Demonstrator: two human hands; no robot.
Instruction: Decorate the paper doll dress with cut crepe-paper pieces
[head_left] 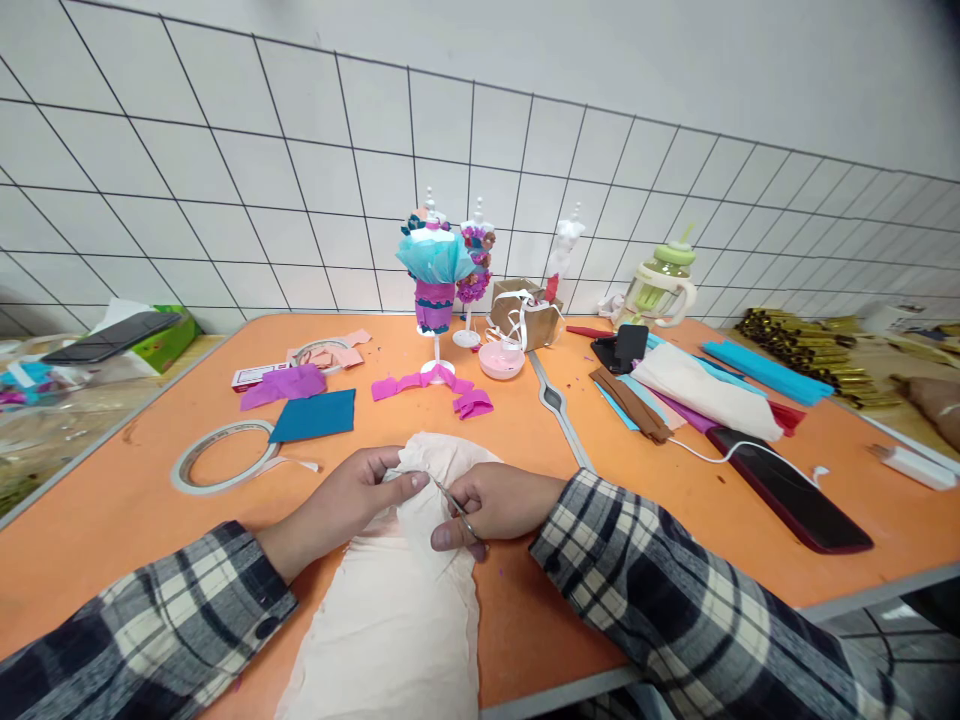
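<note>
A long sheet of cream crepe paper (405, 620) runs from the front edge of the table up between my hands, its far part folded and bunched. My left hand (356, 500) pinches the bunched part between thumb and fingers. In my right hand (495, 502) is a small pair of metal scissors (456, 505), the fingers closed around its handles. The blades point up and left, with their tips at the paper close to my left thumb. Part of the handles is hidden by my fingers.
Beyond stand a dressed mini mannequin (435, 290), a bare one (568, 240), a pink bowl (501, 360) and a cardboard box (525, 310). Tape (187, 470) and blue paper (315, 415) lie left; crepe rolls (697, 385), a phone (795, 495) and a bottle (660, 285) right.
</note>
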